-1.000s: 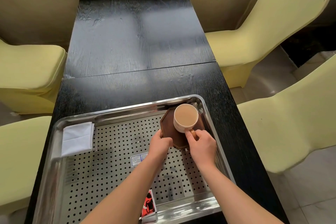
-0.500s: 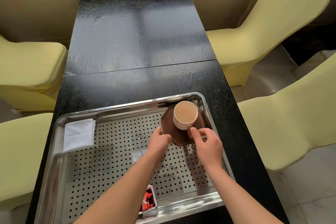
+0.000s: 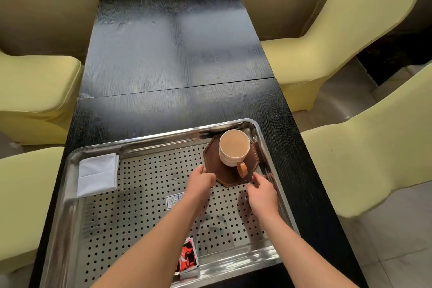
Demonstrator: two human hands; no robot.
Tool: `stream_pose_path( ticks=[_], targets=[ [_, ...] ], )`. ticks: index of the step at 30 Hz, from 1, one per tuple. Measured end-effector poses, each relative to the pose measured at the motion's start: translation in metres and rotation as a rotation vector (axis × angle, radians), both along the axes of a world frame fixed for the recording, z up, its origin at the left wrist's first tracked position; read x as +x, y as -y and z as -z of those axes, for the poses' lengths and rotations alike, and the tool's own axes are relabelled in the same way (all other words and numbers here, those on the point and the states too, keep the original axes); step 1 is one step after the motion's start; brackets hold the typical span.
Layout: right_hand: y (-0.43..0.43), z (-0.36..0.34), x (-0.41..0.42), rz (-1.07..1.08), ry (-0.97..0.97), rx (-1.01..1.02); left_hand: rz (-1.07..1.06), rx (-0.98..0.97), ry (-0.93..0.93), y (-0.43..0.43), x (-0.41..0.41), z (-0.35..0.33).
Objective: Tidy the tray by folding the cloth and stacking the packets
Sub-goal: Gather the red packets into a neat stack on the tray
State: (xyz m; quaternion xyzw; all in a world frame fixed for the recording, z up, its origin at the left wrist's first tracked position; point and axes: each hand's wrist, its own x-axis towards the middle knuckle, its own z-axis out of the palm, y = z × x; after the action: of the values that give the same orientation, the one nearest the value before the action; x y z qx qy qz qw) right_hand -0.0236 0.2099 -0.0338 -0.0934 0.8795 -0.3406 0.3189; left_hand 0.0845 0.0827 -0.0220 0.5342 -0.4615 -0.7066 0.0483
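A folded white cloth [image 3: 98, 174] lies in the far left corner of the perforated steel tray [image 3: 163, 139]. Red and white packets [image 3: 188, 257] sit at the tray's near edge, partly hidden under my left forearm. In the far right corner a cup of milky tea [image 3: 234, 149] stands on a brown octagonal coaster [image 3: 224, 176], its handle pointing toward me. My left hand [image 3: 202, 181] holds the coaster's left edge with thumb and curled fingers. My right hand [image 3: 263, 194] hovers just off the coaster's near right edge, fingers loosely curled and holding nothing.
The tray rests on the near end of a long black wooden table [image 3: 173, 54]. Pale yellow chairs [image 3: 350, 30] stand on both sides. A small label [image 3: 174, 201] is stuck on the tray floor between my forearms.
My right hand has let go of the cup handle and drawn back toward me and to the right. My left hand stays at the coaster's edge.
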Motion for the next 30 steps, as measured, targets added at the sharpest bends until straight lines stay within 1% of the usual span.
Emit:
stream_pose_path(
  ticks=[10,15,20,24,27,30],
  targets=[
    [0.000,-0.002,0.000,-0.045,-0.033,0.020,0.008,-0.004,-0.005,0.000,0.003,0.002],
    [0.001,-0.008,0.000,-0.121,-0.025,0.024,-0.022,0.024,-0.007,0.000,0.003,0.000],
    [0.002,-0.011,0.001,-0.201,-0.092,0.047,-0.043,0.053,-0.040,-0.001,0.004,-0.002],
    [0.001,-0.011,0.002,-0.257,-0.145,0.045,-0.048,0.065,-0.004,-0.002,0.003,-0.002],
    [-0.002,-0.008,0.003,-0.249,-0.129,0.058,-0.050,0.049,-0.027,-0.001,0.005,0.000],
    [-0.005,-0.007,0.003,-0.233,-0.102,0.053,-0.063,0.020,0.012,0.004,0.015,-0.004]
  ],
)
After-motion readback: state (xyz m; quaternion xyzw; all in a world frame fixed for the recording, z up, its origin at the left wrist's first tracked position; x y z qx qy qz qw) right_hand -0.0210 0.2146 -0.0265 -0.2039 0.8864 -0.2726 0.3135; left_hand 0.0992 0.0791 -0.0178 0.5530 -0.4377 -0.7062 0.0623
